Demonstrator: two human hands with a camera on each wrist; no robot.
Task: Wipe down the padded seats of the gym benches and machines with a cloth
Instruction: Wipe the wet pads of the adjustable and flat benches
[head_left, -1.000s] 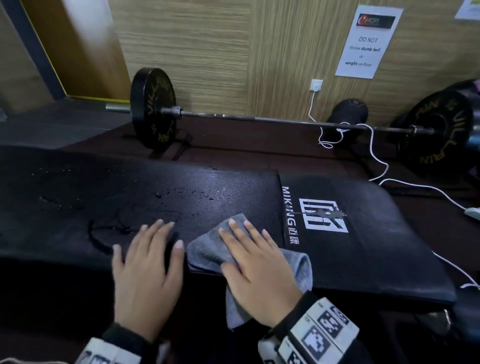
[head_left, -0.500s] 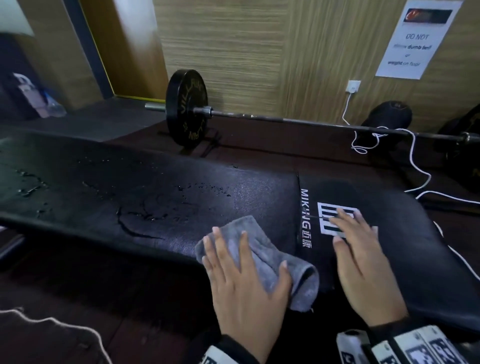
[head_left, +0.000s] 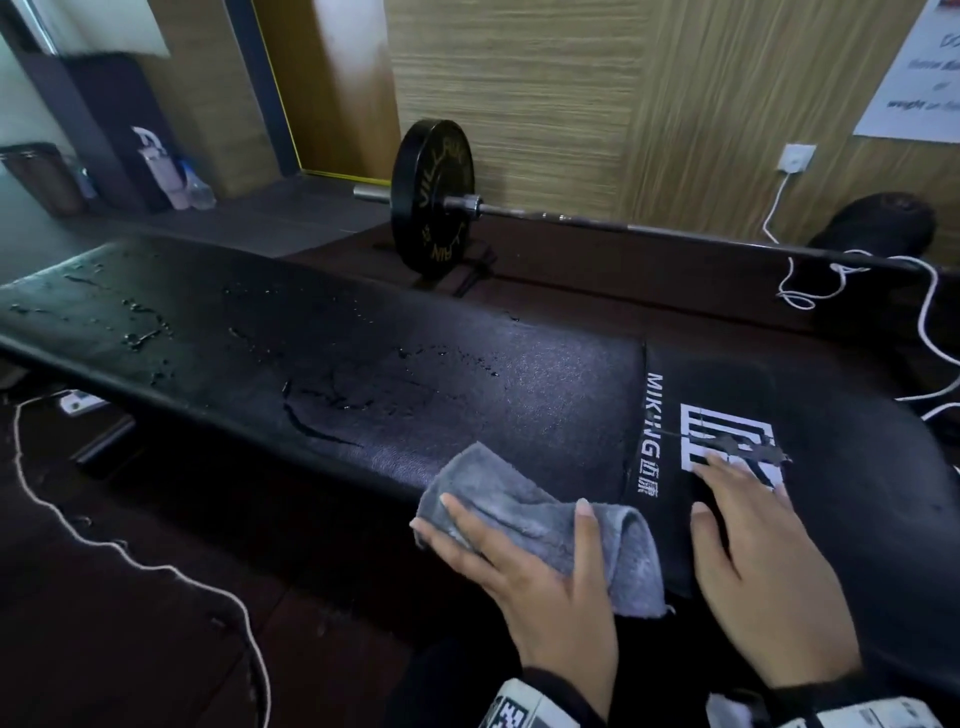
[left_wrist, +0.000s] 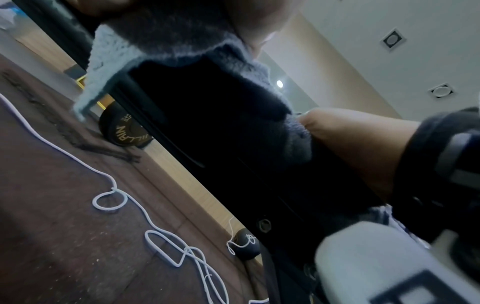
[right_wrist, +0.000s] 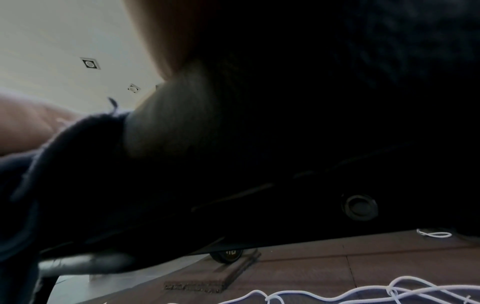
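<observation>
A long black padded bench (head_left: 363, 374) runs across the head view, with water drops and streaks (head_left: 140, 332) on its left part. A grey cloth (head_left: 519, 499) lies bunched at the pad's near edge, beside the seam. My left hand (head_left: 519, 551) grips it, thumb on top and outer fingers at its left; a fold hides the middle fingers. In the left wrist view the cloth (left_wrist: 182, 41) hangs over the bench edge (left_wrist: 221, 133). My right hand (head_left: 748, 540) rests flat and open on the seat pad (head_left: 857, 467), fingertips on its white logo. The right wrist view is mostly dark.
A barbell with a black plate (head_left: 431, 197) lies on the floor behind the bench, along the wood-panelled wall. White cables trail on the floor at the left (head_left: 130, 551) and right (head_left: 924, 322). Spray bottles (head_left: 156, 166) stand at the far left.
The cloth passed from under my right hand to my left. My right hand moved right onto the logo. My left hand's fingers have since gathered the cloth into a bunch.
</observation>
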